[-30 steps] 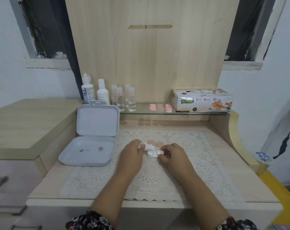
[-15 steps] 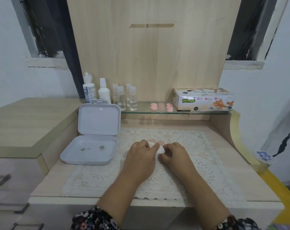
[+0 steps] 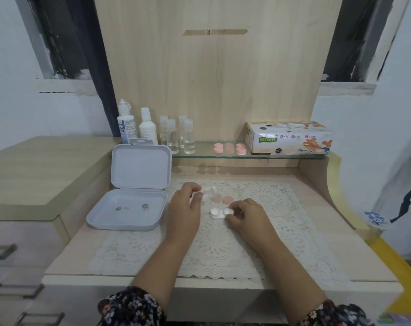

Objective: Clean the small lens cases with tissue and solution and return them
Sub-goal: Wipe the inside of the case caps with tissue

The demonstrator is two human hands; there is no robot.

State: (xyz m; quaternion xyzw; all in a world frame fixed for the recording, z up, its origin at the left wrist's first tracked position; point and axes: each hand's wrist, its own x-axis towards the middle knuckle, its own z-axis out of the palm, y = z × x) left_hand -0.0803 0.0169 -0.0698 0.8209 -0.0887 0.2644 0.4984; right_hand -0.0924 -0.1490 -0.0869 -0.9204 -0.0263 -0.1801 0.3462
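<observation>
A small white lens case [image 3: 218, 212] with two round wells lies on the lace mat [image 3: 258, 243]. My right hand [image 3: 245, 216] pinches its right end. My left hand [image 3: 186, 203] is just left of it, fingers curled around a crumpled white tissue [image 3: 209, 192]. Two pink caps [image 3: 222, 199] lie on the mat behind the case. Further pink lens cases [image 3: 230, 148] sit on the glass shelf beside the tissue box [image 3: 289, 137]. Two white solution bottles [image 3: 137, 127] stand at the shelf's left end.
An open grey box [image 3: 131, 208] with two small lenses inside sits left of the mat, lid upright. Several small clear bottles [image 3: 177, 137] stand on the glass shelf. A drawer unit with a wooden top [image 3: 30, 175] is at the left.
My left hand was over the case, wiping it; it has drawn back to the left and away with the tissue, uncovering the white case. My right hand stays on the case.
</observation>
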